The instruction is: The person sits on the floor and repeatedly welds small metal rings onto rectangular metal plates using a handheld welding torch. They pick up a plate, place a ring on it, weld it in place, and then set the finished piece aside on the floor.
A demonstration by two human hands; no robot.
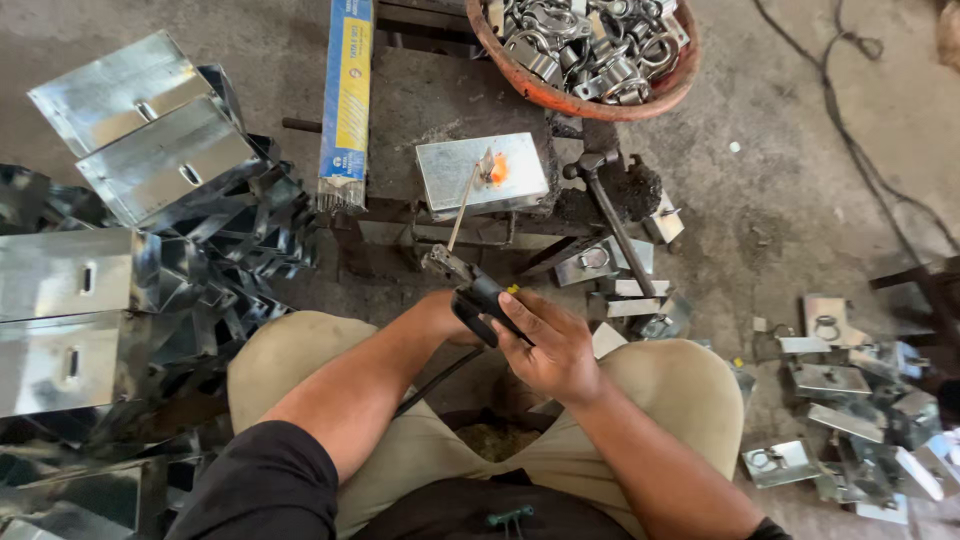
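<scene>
My right hand (552,347) is closed around the black handle of a welding electrode holder (472,287) above my knees. A thin electrode rod (463,212) runs up from the holder's jaws. Its tip meets a small ring piece on a galvanized metal box (455,178), where an orange glow (498,168) shows. The box rests on a dark steel bench (420,90). My left hand (447,312) reaches in beside the holder. It is mostly hidden behind the holder and my right hand, so its grip is unclear.
An orange basin (560,100) full of metal ring clamps sits at the top. A blue electrode packet (347,100) lies left of the box and a hammer (612,215) right of it. Stacked galvanized brackets (150,150) fill the left; plates with rings (830,380) lie right. A cable (850,130) crosses the floor.
</scene>
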